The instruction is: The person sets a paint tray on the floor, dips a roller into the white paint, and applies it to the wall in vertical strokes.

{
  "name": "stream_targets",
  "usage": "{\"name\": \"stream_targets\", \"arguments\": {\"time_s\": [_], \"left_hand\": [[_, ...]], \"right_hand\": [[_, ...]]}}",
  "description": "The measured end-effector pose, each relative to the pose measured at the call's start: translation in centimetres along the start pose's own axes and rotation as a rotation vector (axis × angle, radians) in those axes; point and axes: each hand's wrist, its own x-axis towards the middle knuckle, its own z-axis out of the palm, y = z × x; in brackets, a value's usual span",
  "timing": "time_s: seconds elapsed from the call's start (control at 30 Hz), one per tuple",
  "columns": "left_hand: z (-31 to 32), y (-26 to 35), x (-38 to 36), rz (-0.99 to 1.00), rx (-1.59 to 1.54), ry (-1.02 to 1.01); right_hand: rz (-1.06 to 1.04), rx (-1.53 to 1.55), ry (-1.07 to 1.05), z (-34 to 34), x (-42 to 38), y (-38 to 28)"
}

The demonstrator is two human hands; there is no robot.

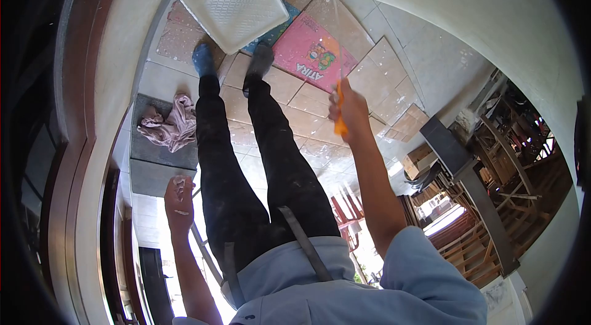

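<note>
Crumpled pale-pink cloth (pixel 172 122) on the left, white-smudged left hand (pixel 178 199) curled nearby, can't tell if its grip's got anything. White textured plastic tray (pixel 234 2) past the feet (pixel 204 60). Right hand (pixel 351 112)'s grip is clamped round an orange-handled tool (pixel 340 128), out in front.

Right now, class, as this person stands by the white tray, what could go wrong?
The feet are close beside the white tray, so a careless step might catch its rim. The flattened cardboard on the floor could slide underfoot. The right hand holds an orange handle; swinging it might strike the nearby wall.
</note>
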Motion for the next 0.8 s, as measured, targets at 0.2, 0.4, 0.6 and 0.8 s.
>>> {"name": "stream_targets", "arguments": {"time_s": [0.2,0.4,0.6,0.8], "left_hand": [[0.1,0.7,0.1,0.002,0.009,-0.008],[-0.5,0.1,-0.1,0.002,-0.009,0.023],[0.1,0.3,0.2,-0.016,-0.011,0.010],[0.5,1.3,0.1,0.009,-0.010,-0.026]], "right_hand": [[-0.046,-0.041,0.000,0.3,2.4,-0.4],[-0.029,-0.044,-0.026,3.6,6.4,-0.8],[-0.012,-0.012,-0.006,3.1,-1.2,-1.3],[-0.064,-0.055,-0.050,6.2,8.3,-2.6]]}}
